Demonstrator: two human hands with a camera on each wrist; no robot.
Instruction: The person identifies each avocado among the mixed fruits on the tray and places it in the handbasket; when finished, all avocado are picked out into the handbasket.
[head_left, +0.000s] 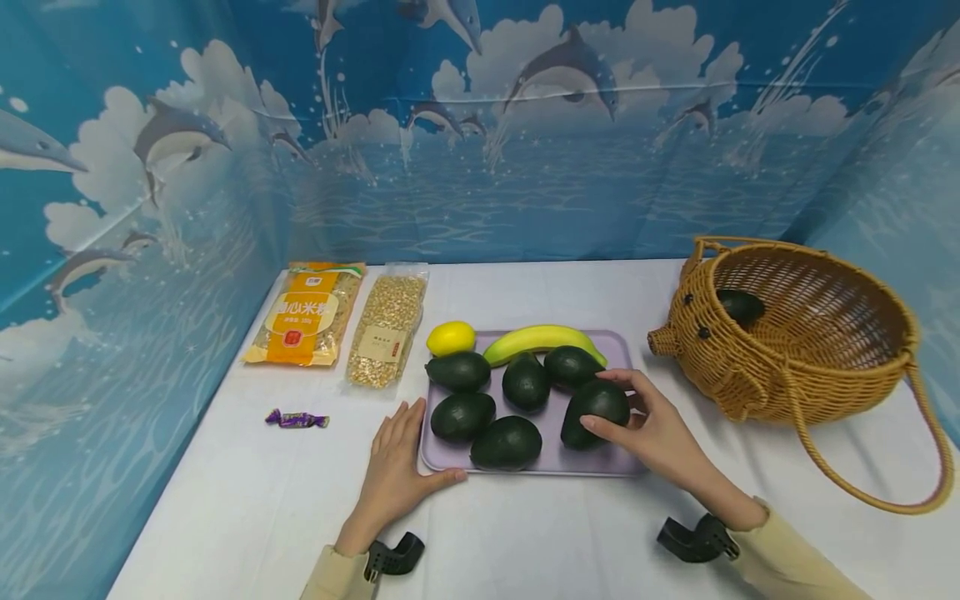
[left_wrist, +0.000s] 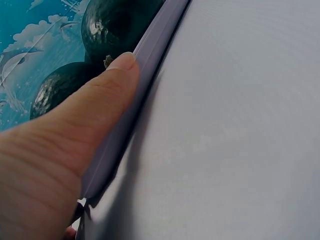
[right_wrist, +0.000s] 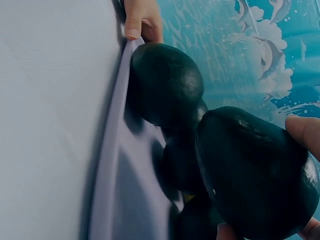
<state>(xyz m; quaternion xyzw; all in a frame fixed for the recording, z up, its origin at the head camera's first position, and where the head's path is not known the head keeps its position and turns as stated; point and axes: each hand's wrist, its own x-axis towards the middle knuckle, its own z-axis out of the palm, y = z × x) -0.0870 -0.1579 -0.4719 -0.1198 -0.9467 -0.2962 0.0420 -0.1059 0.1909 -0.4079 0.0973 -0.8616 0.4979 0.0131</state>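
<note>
My right hand (head_left: pixel 663 433) grips a dark green avocado (head_left: pixel 595 414) by its sides, thumb in front and fingers behind, at the right end of a lilac tray (head_left: pixel 557 460). In the right wrist view the held avocado (right_wrist: pixel 255 172) looks raised off the tray. My left hand (head_left: pixel 401 467) rests at the tray's front left corner with fingers straight; its thumb (left_wrist: pixel 107 85) lies along the rim in the left wrist view. Several other avocados (head_left: pixel 506 443) lie on the tray, with a banana (head_left: pixel 536 340) and a lemon (head_left: pixel 451 338) along its back edge.
A pig-shaped wicker basket (head_left: pixel 735 367) stands to the right, one avocado (head_left: pixel 741 308) inside, its rope handle (head_left: pixel 847 483) hanging down in front. Two grain packets (head_left: pixel 303 317) lie at the back left, a purple-wrapped candy (head_left: pixel 297 419) before them. A dolphin-print curtain (head_left: pixel 480 200) encloses the table.
</note>
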